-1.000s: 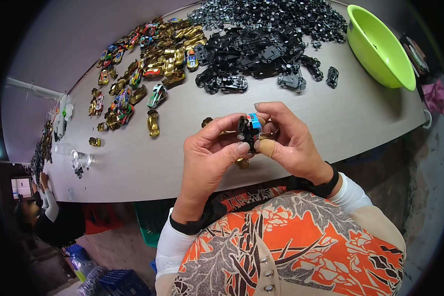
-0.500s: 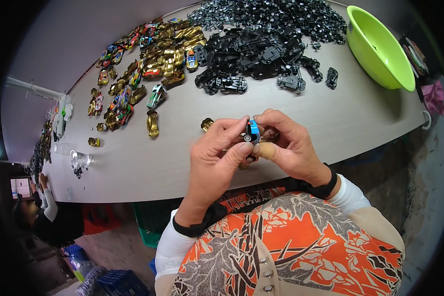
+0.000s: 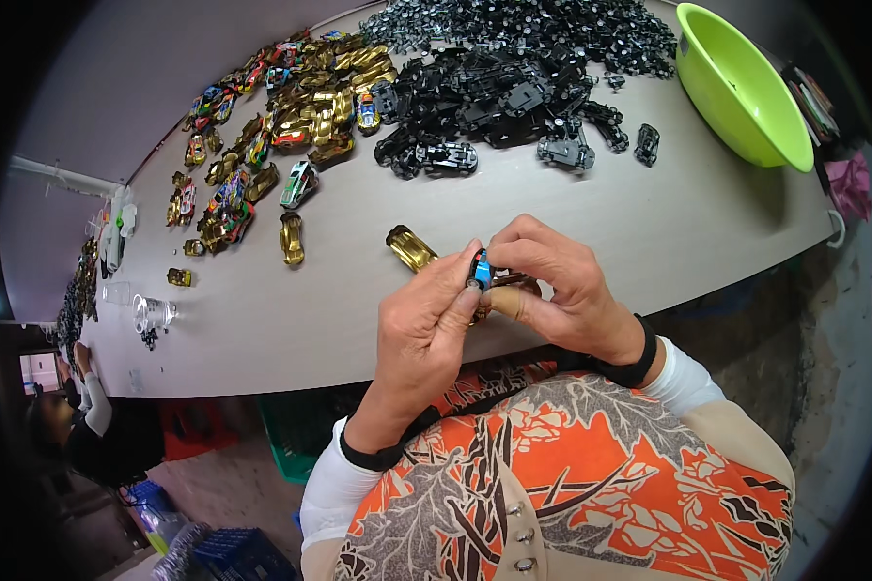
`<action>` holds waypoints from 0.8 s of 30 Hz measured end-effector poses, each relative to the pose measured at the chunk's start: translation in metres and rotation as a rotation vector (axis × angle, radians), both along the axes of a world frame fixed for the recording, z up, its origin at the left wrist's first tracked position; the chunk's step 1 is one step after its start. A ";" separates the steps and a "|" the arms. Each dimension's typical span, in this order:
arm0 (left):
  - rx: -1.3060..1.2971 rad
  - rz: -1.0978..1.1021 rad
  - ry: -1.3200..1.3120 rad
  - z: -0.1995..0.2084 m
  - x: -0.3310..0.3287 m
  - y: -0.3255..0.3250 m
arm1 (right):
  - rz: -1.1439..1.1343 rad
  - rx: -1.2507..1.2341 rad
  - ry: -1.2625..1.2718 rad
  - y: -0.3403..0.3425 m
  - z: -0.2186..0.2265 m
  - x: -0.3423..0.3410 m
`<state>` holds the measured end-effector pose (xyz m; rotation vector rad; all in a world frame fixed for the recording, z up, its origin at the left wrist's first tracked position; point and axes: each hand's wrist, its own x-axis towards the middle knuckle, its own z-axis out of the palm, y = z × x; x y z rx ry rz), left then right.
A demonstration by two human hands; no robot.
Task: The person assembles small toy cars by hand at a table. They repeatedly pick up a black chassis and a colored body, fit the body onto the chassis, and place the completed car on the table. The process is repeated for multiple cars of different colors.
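A small blue toy car (image 3: 482, 272) with dark wheels is held between both hands above the near edge of the table. My left hand (image 3: 424, 318) pinches it from the left with thumb and fingers. From the right, my right hand (image 3: 558, 289) grips the same car; a tan wrap covers its thumb. Just beyond the left fingers lies a gold toy car body (image 3: 411, 249). Other gold pieces show in part beneath the hands, mostly hidden.
Black chassis parts (image 3: 494, 102) form a large pile at the far middle, with small wheel parts (image 3: 543, 24) behind. Gold and coloured car bodies (image 3: 320, 107) spread at far left. A lime-green basin (image 3: 746, 97) stands far right. Clear cups (image 3: 153, 313) sit left; another person (image 3: 92, 416) is beyond.
Both hands have shifted slightly left with the toy car, which is now turned a little differently. More of the gold car body beside the left hand shows. The view has moved slightly.
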<state>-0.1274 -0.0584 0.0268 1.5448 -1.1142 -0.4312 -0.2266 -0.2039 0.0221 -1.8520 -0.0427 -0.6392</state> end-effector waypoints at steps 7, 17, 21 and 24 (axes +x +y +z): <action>0.029 -0.041 -0.058 0.010 -0.006 -0.001 | -0.043 0.097 -0.019 0.000 -0.006 -0.002; 0.025 -0.130 0.715 -0.008 0.007 -0.001 | 0.021 0.224 0.027 -0.001 -0.007 -0.004; 0.079 -0.153 1.032 -0.008 0.012 -0.003 | 0.081 0.249 0.046 -0.005 -0.007 -0.003; 0.052 -0.165 1.034 -0.016 0.018 -0.001 | 0.156 0.424 0.179 -0.019 -0.006 -0.011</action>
